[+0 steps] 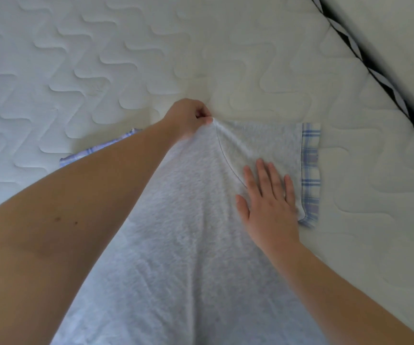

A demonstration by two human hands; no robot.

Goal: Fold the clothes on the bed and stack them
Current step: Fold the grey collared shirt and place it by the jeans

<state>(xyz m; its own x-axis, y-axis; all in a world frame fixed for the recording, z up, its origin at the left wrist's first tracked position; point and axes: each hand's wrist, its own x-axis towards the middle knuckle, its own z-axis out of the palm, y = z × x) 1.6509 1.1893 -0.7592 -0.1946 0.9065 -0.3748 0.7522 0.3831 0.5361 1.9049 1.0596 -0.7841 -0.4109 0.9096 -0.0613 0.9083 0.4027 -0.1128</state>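
Note:
A pale grey garment (191, 240) lies spread on the white quilted mattress (101, 70), running from the bottom of the view up to the middle. My left hand (188, 118) pinches its far edge between thumb and fingers and lifts a fold of cloth. My right hand (268, 195) lies flat on the garment's right part, fingers straight and spread. Under the grey garment a blue plaid cloth (310, 170) sticks out along the right edge and shows again at the left beside my left forearm.
The mattress stretches far to the left and beyond the garment. Its right edge, trimmed in black-and-white piping (375, 73), runs diagonally at the upper right, with a second white surface (400, 28) beyond it.

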